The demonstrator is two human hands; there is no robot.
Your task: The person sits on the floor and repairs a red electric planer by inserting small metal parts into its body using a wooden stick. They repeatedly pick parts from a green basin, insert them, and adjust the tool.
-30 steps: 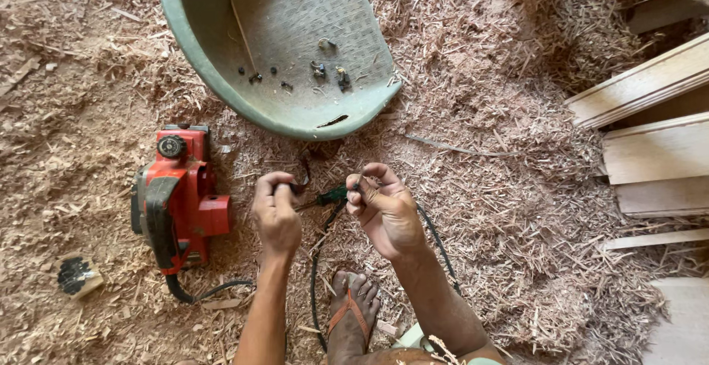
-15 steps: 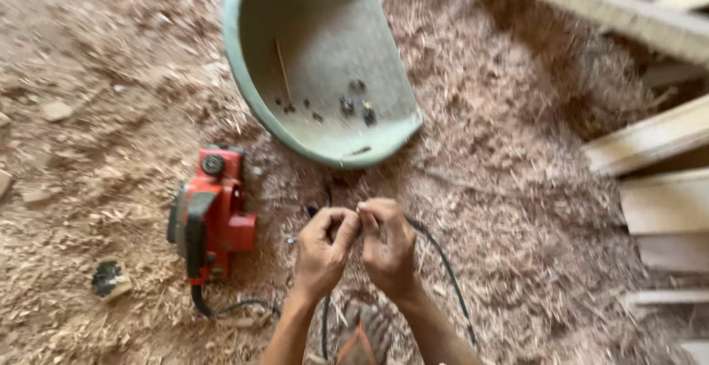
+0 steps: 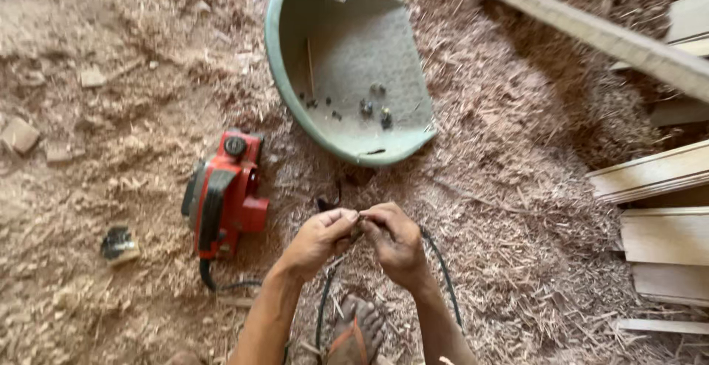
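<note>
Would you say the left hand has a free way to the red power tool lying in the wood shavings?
Probably yes. The left hand is pinched with the right hand on a dark cable, but the red power tool lies just to its left, with only shavings between them.

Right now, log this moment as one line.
left hand: pinching cable end | right hand: same | planer: on shavings, left | tub: ahead
</note>
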